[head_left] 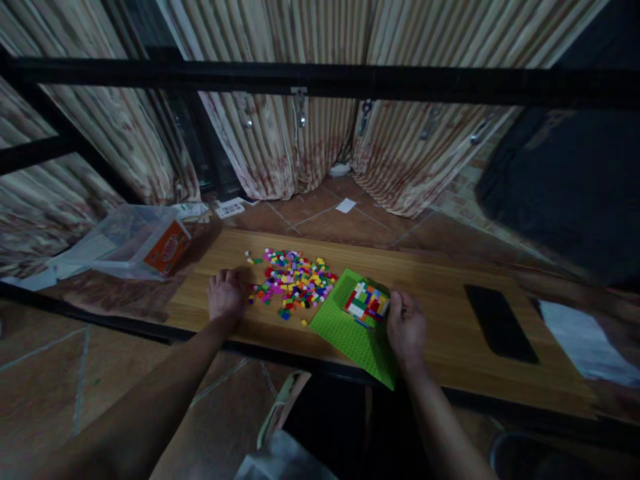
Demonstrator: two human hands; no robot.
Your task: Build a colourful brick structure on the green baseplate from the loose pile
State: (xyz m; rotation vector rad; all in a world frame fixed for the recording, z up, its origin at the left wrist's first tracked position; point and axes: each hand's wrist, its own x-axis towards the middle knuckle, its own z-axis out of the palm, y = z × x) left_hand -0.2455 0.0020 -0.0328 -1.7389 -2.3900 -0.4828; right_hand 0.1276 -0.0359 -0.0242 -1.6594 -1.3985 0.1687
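My left hand rests on the wooden board at the left of a pile of small coloured toy bricks. Its fingers are slightly bent and apart, with nothing visible in them. A bright green studded baseplate lies right of the pile, its near corner reaching past the board's front edge. On it stands a low block of mixed bricks, with white, red, green, yellow and blue on top. My right hand is closed at the baseplate's right edge, thumb close beside the brick block; its other fingertips are hidden.
A dark flat phone-like slab lies on the wooden board, with white paper past it. A clear plastic tub with an orange label stands at left. Striped curtains hang behind a dark metal bar.
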